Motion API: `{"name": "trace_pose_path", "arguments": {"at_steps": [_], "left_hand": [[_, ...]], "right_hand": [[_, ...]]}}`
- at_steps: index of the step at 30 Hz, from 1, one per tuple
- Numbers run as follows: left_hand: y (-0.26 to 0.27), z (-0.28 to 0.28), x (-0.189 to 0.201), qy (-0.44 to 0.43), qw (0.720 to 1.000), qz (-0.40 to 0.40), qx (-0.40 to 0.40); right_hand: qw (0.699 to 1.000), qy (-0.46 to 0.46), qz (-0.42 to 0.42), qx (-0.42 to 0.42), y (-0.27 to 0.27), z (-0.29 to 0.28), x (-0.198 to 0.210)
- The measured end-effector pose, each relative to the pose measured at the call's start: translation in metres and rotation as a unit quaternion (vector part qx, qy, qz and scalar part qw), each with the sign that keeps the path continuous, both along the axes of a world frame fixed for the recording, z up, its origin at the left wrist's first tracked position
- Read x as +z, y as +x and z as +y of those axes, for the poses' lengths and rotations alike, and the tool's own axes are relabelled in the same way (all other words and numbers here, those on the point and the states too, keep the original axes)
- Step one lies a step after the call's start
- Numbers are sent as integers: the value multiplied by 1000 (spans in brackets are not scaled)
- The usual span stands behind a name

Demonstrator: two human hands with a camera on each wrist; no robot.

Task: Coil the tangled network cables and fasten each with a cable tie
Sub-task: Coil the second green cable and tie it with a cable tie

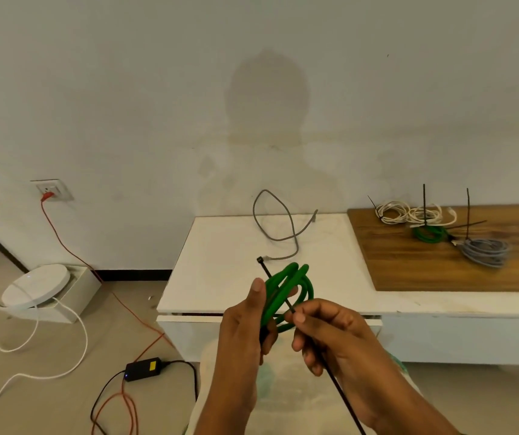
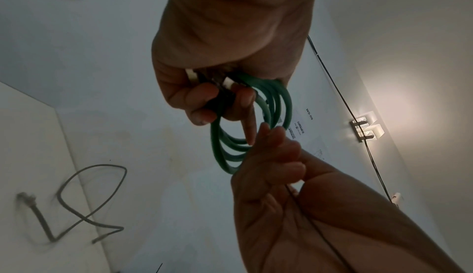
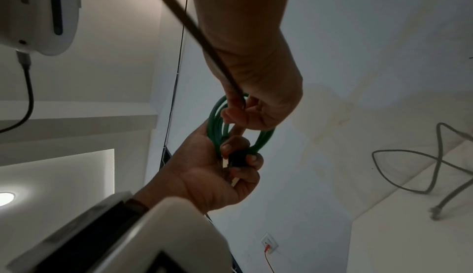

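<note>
A green network cable (image 1: 286, 291) is wound into a small coil, held up in front of the white table (image 1: 220, 262). My left hand (image 1: 245, 318) grips the coil (image 2: 230, 141) at one side, fingers curled round its strands and both plug ends. My right hand (image 1: 321, 328) pinches a long black cable tie (image 1: 278, 288) that runs slantwise across the coil, head end up to the left, tail passing down through my palm (image 3: 194, 26). A loose grey cable (image 1: 280, 227) lies uncoiled on the white table behind.
On the wooden board (image 1: 440, 265) at the right lie tied coils: white (image 1: 408, 215), green (image 1: 429, 235) and grey (image 1: 484, 252), black tie tails sticking up. On the floor at left are a white round device (image 1: 36, 285), a black power adapter (image 1: 143, 368) and red and white wires.
</note>
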State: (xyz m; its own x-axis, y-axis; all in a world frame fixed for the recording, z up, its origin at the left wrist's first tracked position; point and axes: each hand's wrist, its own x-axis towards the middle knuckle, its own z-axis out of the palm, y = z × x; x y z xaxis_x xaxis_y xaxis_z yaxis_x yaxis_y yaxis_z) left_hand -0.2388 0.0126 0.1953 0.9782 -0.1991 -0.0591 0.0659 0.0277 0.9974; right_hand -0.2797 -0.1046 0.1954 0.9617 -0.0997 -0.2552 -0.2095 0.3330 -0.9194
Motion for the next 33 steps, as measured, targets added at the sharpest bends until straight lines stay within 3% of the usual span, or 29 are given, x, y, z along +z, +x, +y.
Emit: {"name": "trace_pose_path", "arguments": {"at_steps": [8, 16, 22, 25, 28, 33], "left_hand": [[4, 8, -2, -47, 997, -6, -60], [8, 6, -6, -89, 995, 42, 15], [10, 7, -10, -84, 995, 59, 10], [11, 8, -11, -80, 995, 52, 3], [12, 9, -10, -73, 996, 40, -7], [10, 12, -11, -44, 999, 21, -13]], "right_hand": [[999, -39, -32, 7, -3, -3, -3], [992, -82, -73, 58, -8, -14, 4], [969, -40, -175, 172, -12, -31, 14], [955, -108, -260, 92, -9, -27, 23], [917, -192, -346, -42, -4, -24, 32], [886, -172, -410, -129, -5, -30, 57]]}}
